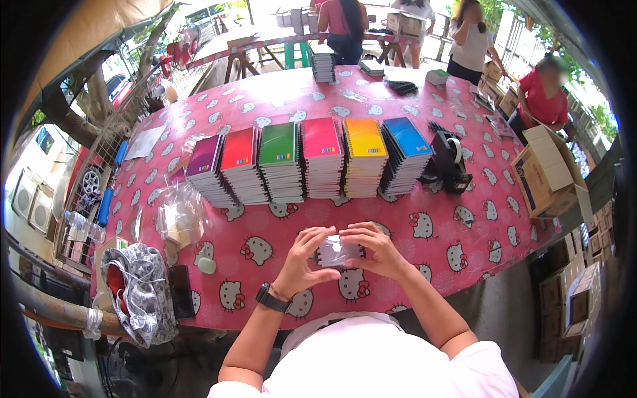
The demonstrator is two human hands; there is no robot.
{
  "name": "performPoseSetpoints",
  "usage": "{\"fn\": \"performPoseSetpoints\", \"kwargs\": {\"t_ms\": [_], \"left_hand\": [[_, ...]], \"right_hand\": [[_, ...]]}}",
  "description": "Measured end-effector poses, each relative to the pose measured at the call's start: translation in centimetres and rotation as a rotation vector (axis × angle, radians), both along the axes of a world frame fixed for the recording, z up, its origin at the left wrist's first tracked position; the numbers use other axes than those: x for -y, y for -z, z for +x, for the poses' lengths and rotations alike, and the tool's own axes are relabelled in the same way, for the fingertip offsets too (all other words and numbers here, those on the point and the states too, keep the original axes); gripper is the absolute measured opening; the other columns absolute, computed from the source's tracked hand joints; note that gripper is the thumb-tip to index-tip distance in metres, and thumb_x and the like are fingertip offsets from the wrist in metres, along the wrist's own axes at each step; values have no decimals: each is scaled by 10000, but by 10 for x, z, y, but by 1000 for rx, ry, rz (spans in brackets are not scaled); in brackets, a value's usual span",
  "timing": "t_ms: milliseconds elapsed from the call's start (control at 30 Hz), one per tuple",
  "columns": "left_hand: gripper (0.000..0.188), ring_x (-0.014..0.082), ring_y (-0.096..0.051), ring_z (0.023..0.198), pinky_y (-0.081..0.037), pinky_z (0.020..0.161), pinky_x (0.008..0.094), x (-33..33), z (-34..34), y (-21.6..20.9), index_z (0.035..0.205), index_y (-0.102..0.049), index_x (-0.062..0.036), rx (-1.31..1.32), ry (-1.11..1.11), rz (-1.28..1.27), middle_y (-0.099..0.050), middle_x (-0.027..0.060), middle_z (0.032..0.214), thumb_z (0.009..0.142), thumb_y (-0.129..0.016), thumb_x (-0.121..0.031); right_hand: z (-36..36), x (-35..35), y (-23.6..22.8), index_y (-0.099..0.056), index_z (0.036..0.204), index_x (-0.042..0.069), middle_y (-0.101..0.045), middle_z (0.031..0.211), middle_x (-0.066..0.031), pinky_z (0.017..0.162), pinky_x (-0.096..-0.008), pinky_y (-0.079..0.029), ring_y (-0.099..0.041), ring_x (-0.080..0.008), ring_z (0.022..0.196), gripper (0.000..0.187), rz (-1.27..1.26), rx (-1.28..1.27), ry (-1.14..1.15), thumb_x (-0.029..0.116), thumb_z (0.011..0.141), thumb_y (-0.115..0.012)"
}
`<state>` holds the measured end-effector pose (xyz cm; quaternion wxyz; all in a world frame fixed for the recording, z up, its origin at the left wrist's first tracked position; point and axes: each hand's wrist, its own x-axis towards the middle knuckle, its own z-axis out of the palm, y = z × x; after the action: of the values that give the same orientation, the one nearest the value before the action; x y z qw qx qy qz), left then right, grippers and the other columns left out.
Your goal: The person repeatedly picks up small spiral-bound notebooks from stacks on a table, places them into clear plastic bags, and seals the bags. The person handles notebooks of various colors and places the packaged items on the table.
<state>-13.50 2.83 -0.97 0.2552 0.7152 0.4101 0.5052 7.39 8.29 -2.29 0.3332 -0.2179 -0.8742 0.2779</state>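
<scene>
Near the front edge of the table, my left hand (304, 262) and my right hand (378, 252) close around a small whitish bundle of spiral notebooks (337, 253). Black wire coils show at both sides of it, and its top is glossy like clear plastic. The fingers of both hands curl over its far edge, while the thumbs are on the near side. Beyond them stands a row of notebook stacks with purple (206, 156), red (239, 147), green (279, 141), pink (321, 137), yellow (364, 137) and blue (407, 136) covers.
A black tape dispenser (456, 169) stands right of the blue stack. Clear plastic bags (182, 215) lie at left, near a patterned cloth bag (142, 292) and a dark phone-like object (181, 292). An opened carton (547, 176) is at right. Several people stand beyond the table (424, 292).
</scene>
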Motion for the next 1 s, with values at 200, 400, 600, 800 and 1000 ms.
{"fn": "performPoseSetpoints", "kwargs": {"t_ms": [200,400,600,800,1000], "left_hand": [[236,175,-618,969,-288,1057,377,16,3,33,953,-699,-110,-147,-186,156,-685,24,924,732,-739,-182],[490,150,-633,935,-345,1012,395,5,6,33,1224,-572,-112,108,-275,-70,-688,32,864,757,-720,-118],[594,242,-632,843,-435,914,395,3,26,13,1333,-441,-52,623,-318,-169,-621,112,1008,794,-687,-92],[518,232,-439,1219,-204,1062,514,39,29,31,1265,-488,-74,-509,-339,180,-482,101,1285,804,-649,-246],[722,227,-347,1285,-102,1091,535,43,31,26,1311,-432,-116,-708,-281,102,-436,52,1341,690,-692,-377]], "right_hand": [[-11,20,13,-672,894,86,-644,999,-33,886,-365,-433,-552,-232,1028,272,123,-115,182,183,664,-780],[-29,27,-2,-659,866,54,-628,869,-56,751,-299,-481,-581,-192,872,240,-66,-93,390,141,679,-780],[-33,-2,-5,-643,825,-13,-640,735,-33,602,-230,-468,-575,-85,661,237,-733,-163,362,152,714,-771],[-30,-19,5,-661,827,-30,-652,719,-49,596,-219,-468,-574,-73,645,193,-940,-207,241,129,751,-737],[20,-51,2,-675,882,1,-672,818,-78,696,-289,-489,-620,-144,776,187,-660,-150,411,162,787,-688]]}}
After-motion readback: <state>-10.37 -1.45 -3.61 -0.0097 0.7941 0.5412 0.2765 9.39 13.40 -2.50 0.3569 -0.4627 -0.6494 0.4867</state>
